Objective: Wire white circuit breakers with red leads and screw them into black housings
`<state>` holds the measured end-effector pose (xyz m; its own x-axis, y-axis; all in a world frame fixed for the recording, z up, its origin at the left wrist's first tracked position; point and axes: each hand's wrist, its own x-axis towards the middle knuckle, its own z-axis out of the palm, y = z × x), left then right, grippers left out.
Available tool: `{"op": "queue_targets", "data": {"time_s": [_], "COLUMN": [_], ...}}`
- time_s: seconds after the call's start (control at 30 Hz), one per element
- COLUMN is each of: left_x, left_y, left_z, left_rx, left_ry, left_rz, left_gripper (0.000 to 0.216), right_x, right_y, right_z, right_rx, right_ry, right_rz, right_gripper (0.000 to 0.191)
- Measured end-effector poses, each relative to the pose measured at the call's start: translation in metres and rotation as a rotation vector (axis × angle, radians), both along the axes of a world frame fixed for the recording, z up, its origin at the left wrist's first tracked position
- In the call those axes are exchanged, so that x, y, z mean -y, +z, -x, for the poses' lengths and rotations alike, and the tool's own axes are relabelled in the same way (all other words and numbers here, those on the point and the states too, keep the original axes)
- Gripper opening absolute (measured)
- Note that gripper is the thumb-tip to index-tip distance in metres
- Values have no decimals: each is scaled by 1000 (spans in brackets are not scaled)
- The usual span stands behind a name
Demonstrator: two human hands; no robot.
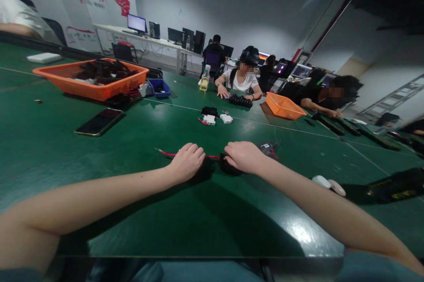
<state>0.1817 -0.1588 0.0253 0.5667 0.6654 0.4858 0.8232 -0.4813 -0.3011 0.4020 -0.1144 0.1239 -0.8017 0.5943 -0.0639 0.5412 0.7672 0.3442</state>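
My left hand (187, 161) is closed around a red wire (167, 154), whose bare end sticks out to the left. Between my hands the wire runs on into a small black box-like part (225, 165). My right hand (244, 157) grips that black part from above, its fingers curled over it, so much of the part is hidden. Both hands are low over the green table. Just beyond them lie white connector pieces (209, 119) with a short red wire, and a black piece (210, 111). A clear plastic bag (269, 149) with something red lies beside my right hand.
An orange basket (96, 92) of dark parts, a blue bin (159, 89) and a phone (100, 122) are at left. A bottle (204, 79) and another orange basket (285, 107) stand farther back. Co-workers sit across the table (159, 233). White and pinkish rounded objects (326, 183) lie right.
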Motion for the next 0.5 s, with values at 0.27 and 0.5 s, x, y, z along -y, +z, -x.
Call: {"op": "queue_targets", "data": {"time_s": [0.27, 0.5], "left_x": [-4, -3], "left_y": [-2, 4], "left_z": [-1, -6], "left_rx": [1, -17], "left_ry": [1, 18], "left_rz": [6, 32], "left_gripper": [15, 18], "right_x": [22, 13], "right_y": [-63, -86], "right_z": [-49, -58], "right_rx": [-553, -569], "right_ry": [-7, 71], "right_rz": [29, 102], "right_gripper": [41, 38]}}
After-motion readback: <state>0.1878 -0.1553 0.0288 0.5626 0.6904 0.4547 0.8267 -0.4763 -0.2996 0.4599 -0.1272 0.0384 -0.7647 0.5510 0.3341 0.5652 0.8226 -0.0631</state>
